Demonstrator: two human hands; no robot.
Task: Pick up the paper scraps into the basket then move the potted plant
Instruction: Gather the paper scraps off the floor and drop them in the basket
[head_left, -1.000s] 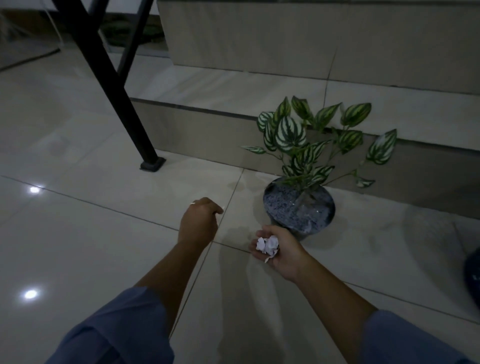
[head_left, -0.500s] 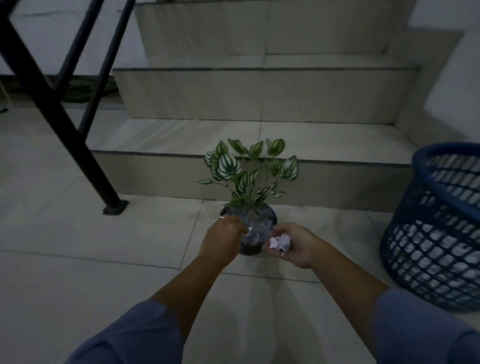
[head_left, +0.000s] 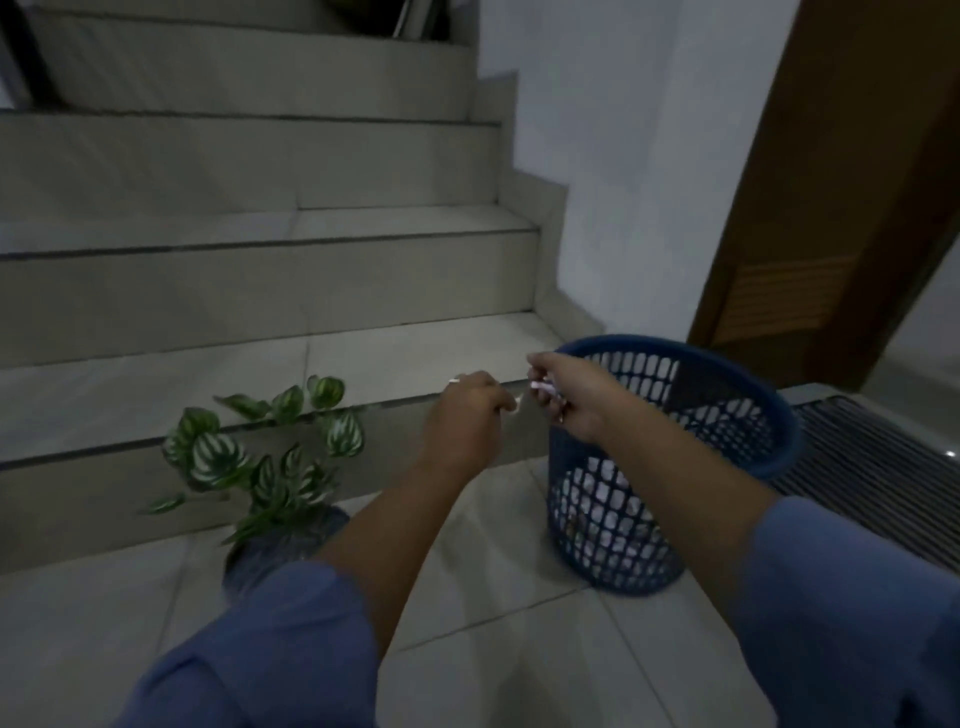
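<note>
Head view: right hand (head_left: 576, 402) fingers curl round white paper scraps (head_left: 544, 387) at the blue basket (head_left: 753, 410) rim. Left hand (head_left: 465, 415) pinches a small bit (head_left: 516, 401) too. Reach over the hole before letting go. Potted plant (head_left: 270, 467) sits on the floor (head_left: 493, 649), left.

Blue mesh basket (head_left: 748, 405); green, white-striped potted plant (head_left: 270, 457).
</note>
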